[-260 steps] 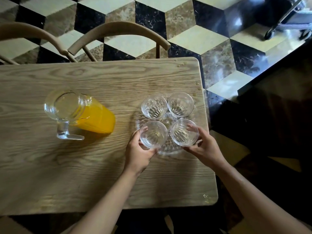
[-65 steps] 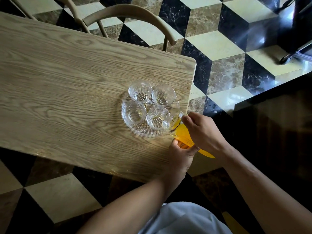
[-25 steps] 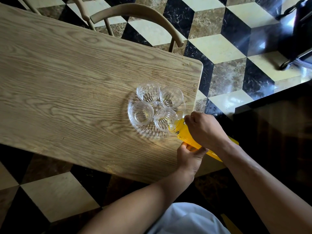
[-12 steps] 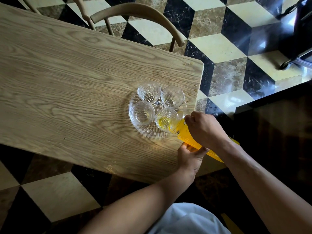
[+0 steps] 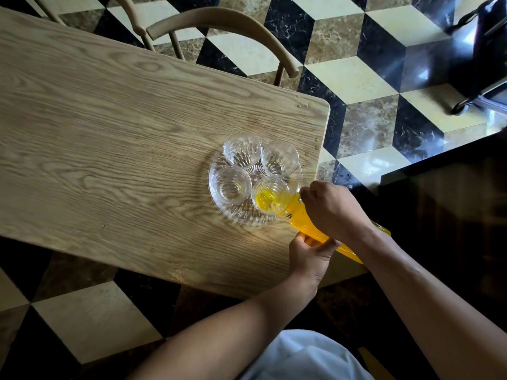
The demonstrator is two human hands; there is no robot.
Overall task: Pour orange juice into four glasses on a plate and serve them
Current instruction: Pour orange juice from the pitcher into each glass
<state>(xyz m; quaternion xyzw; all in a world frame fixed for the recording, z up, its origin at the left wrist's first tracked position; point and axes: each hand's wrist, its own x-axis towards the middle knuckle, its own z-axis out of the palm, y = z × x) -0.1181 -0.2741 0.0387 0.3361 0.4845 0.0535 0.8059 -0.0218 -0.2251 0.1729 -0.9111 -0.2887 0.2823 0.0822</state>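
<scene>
A wooden table (image 5: 109, 138) fills the left and middle of the view, its rounded far-right corner above a floor (image 5: 356, 78) of black, cream and brown cube-pattern tiles. Most of the tabletop to the left of the glassware lies bare; the right edge runs just beside the plate. A curved-back chair (image 5: 219, 26) stands at the far edge.

The glass pitcher (image 5: 307, 223) of orange juice is tilted steeply, its long axis running from lower right, out past the table's right edge, up-left to the plate, with the spout over the rim of the near-right glass (image 5: 270, 197). The right hand (image 5: 333, 208) is closed around the pitcher near its mouth; the left hand (image 5: 311, 255) is clasped under its body from below.

The clear ribbed plate (image 5: 241, 218) sits close to the table's right edge and carries four glasses packed together. The near-right glass holds yellow juice in its bottom. The near-left glass (image 5: 231, 185), far-left glass (image 5: 242, 150) and far-right glass (image 5: 279, 159) look empty.
</scene>
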